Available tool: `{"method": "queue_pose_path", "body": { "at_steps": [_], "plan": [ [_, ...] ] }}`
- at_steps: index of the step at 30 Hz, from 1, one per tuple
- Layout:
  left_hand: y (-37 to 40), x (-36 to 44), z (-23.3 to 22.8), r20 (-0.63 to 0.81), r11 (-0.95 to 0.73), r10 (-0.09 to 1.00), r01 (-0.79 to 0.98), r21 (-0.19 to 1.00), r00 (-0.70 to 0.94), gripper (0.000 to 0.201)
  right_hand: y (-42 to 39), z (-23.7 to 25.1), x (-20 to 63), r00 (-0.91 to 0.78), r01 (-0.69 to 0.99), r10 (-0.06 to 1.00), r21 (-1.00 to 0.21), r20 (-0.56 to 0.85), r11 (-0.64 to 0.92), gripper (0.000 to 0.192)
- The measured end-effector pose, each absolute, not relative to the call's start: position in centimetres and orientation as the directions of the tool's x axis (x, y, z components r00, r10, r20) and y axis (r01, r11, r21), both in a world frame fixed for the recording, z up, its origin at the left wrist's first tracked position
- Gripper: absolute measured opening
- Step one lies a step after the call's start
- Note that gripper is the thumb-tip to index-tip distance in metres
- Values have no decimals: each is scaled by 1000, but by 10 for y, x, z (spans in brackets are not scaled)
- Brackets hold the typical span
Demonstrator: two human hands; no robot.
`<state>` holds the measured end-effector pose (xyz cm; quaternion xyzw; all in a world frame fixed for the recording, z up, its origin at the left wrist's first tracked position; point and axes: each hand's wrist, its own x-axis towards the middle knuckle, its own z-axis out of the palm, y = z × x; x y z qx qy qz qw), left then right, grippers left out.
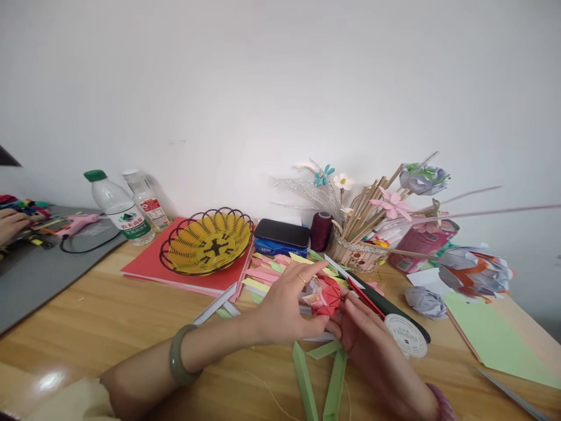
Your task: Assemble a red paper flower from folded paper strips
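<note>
Both hands meet over a wooden table. The left hand, with a ring and a green bangle at the wrist, curls its fingers onto a folded red paper flower. The right hand pinches the same flower from the other side, so both grasp it just above the tabletop. Green paper strips lie just below the hands; pink and yellow folded strips lie behind the left hand. A white spool sits just beside the right hand. Farther back stand a yellow wire basket on a red folder, two water bottles, and a pot of sticks. Another person's hand shows at far left.
</note>
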<state>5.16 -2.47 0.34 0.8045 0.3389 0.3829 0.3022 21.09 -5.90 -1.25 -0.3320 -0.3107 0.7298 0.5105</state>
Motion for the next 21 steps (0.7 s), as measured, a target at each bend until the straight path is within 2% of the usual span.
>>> {"method": "queue_pose_path", "body": {
  "at_steps": [4, 7, 9, 13, 18, 21],
  "plan": [
    [-28, 51, 7, 444, -695, 677, 312, 648, 587, 71, -59, -6, 208, -379, -602, 905, -692, -191, -398, 33],
    [-31, 51, 9, 417, -705, 619, 236, 669, 665, 81, -60, -4, 208, -393, -643, 895, -633, -210, -431, 33],
    [-32, 49, 10, 396, -648, 651, 202, 734, 648, 80, -60, -3, 209, -406, -645, 889, -623, -212, -443, 38],
    [-30, 46, 11, 379, -529, 765, 173, 831, 521, 61, -61, -1, 212, -420, -614, 876, -637, -238, -467, 47],
    [-27, 45, 6, 377, -462, 829, 127, 877, 413, 49, -62, 2, 215, -366, -603, 894, -667, -257, -438, 44],
    [-26, 47, 4, 361, -419, 860, 94, 903, 359, 45, -63, 3, 214, -319, -556, 926, -751, -202, -356, 36]
  ]
}}
